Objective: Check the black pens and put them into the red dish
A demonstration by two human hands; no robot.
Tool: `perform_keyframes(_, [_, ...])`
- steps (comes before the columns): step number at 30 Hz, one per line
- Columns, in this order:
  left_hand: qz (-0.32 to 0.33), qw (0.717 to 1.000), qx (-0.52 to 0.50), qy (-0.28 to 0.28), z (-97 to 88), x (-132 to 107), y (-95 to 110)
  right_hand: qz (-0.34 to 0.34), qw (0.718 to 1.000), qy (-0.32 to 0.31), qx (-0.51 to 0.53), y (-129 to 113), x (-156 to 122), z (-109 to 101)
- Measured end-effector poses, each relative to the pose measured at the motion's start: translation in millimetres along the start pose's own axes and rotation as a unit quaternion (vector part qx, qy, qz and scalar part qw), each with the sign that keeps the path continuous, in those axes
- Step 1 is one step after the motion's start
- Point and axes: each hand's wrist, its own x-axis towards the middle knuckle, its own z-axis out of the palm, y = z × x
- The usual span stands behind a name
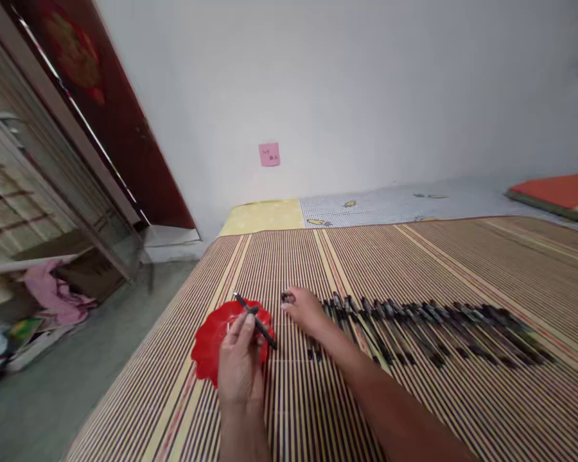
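My left hand (pixel 241 362) is closed around a black pen (pixel 268 336), which slants over the right side of a red scallop-edged dish (pixel 205 343). A second short dark piece crosses the pen at my fingertips; its kind is unclear. My right hand (pixel 306 309) is pinched, with a small dark thing (pixel 287 298) at its fingertips, too blurred to name. It is just right of the dish, by the left end of a long row of black pens (pixel 414 327). The pens lie side by side, aslant, and my right forearm covers some of them.
A striped mat (pixel 270 256) covers the bed, with patterned cloth (pixel 366 208) along the wall. A pink note (pixel 269 154) is on the wall. An orange folded item (pixel 559 191) lies at far right. To the left are a dark red door (pixel 120 115) and the floor.
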Motion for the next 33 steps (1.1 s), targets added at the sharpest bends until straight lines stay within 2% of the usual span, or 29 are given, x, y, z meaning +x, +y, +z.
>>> perform_keyframes(4, [-0.054, 0.996, 0.021, -0.071, 12.7, -8.2, -3.2, -0.009, 0.995, 0.01, 0.097, 15.7, -50.3, -43.2])
perform_keyframes(6, [-0.084, 0.99, 0.041, -0.107, 17.5, -12.2, -6.3, 0.022, 0.986, 0.039, 0.16, 28.6, -75.1, -59.4])
perform_keyframes(9, [-0.116, 0.975, 0.086, -0.168, 21.7, -17.5, -12.8, 0.072, 0.962, 0.082, 0.251, 48.2, -101.0, -72.9])
perform_keyframes(12, [-0.127, 0.955, 0.137, -0.228, 22.2, -20.2, -21.4, 0.094, 0.919, 0.137, 0.358, 55.3, -106.0, -79.2])
perform_keyframes(15, [-0.13, 0.934, 0.196, -0.268, 20.5, -19.7, -31.0, 0.079, 0.874, 0.169, 0.448, 46.4, -99.1, -87.8])
perform_keyframes(20, [-0.116, 0.887, 0.302, -0.329, 22.4, -19.1, -39.7, 0.021, 0.842, 0.211, 0.496, 29.3, -95.9, -103.9])
perform_keyframes(23, [-0.105, 0.862, 0.335, -0.367, 27.6, -22.7, -38.7, 0.005, 0.846, 0.226, 0.482, 27.2, -98.8, -106.1])
perform_keyframes(26, [-0.096, 0.852, 0.342, -0.385, 31.3, -26.5, -37.5, -0.003, 0.869, 0.226, 0.441, 26.8, -100.3, -104.8])
perform_keyframes(33, [-0.079, 0.852, 0.369, -0.363, 29.1, -28.3, -39.3, -0.017, 0.91, 0.176, 0.375, 23.5, -104.5, -107.2])
